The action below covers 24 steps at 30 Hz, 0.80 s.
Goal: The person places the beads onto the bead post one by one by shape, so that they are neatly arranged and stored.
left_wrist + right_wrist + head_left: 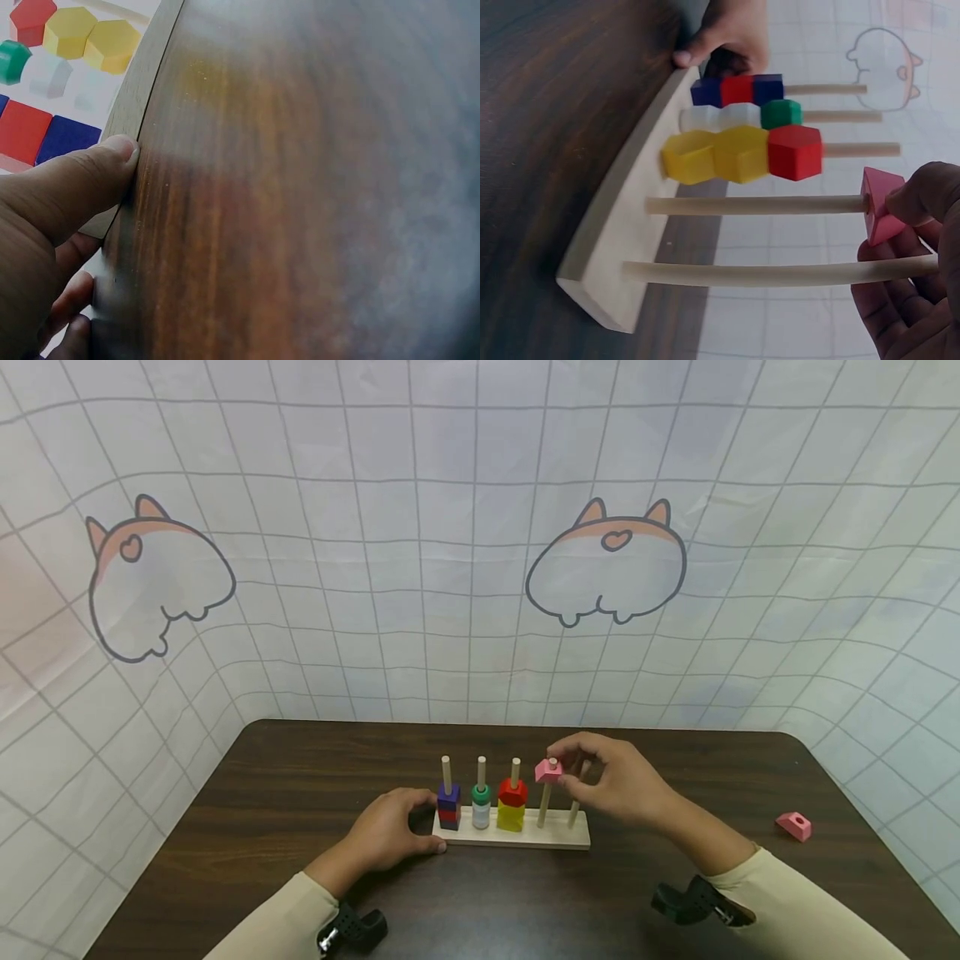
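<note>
A pale wooden peg board (pixel 517 837) stands on the table with a row of upright pegs. My left hand (pixel 384 831) grips its left end, thumb on the front edge and fingers behind. Between thumb and fingers, my right hand (pixel 618 783) pinches a pink trapezoid block (pixel 881 206) at the top of the fourth peg (pixel 757 205). The peg's tip pokes through the block. The last peg (pixel 780 274) is bare and passes by the right fingers. Other pegs carry blue and red square blocks (pixel 736 89), white and green blocks (pixel 781 114), and yellow and red hexagonal blocks (pixel 794 152).
Another pink block (pixel 795 826) with a hole lies on the right side of the dark wood table (pixel 300 768). A white grid-patterned cloth (pixel 450 568) hangs behind and beside the table. Dark devices are strapped at both wrists.
</note>
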Each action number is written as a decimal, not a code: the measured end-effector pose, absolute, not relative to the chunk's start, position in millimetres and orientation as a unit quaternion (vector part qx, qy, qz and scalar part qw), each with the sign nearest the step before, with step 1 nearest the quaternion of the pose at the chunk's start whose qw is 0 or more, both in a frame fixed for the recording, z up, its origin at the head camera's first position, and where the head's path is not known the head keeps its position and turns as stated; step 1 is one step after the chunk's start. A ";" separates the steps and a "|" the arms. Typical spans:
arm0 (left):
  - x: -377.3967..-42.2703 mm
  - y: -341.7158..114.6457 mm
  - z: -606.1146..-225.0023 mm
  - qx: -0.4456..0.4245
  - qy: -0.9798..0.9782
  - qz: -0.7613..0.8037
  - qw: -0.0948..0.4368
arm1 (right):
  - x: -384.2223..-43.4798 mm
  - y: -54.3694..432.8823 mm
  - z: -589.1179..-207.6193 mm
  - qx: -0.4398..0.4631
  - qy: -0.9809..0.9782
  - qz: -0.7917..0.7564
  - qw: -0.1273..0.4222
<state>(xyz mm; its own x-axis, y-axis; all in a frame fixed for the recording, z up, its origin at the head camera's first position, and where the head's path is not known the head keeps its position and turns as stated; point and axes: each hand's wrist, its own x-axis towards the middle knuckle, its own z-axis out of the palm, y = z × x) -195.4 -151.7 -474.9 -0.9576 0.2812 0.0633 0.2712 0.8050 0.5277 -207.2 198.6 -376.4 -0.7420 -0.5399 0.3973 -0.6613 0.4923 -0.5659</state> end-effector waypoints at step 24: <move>-196.1 -153.2 -477.5 0.153 0.948 0.278 0.005 | -212.7 199.2 -439.8 0.309 -0.864 0.398 0.023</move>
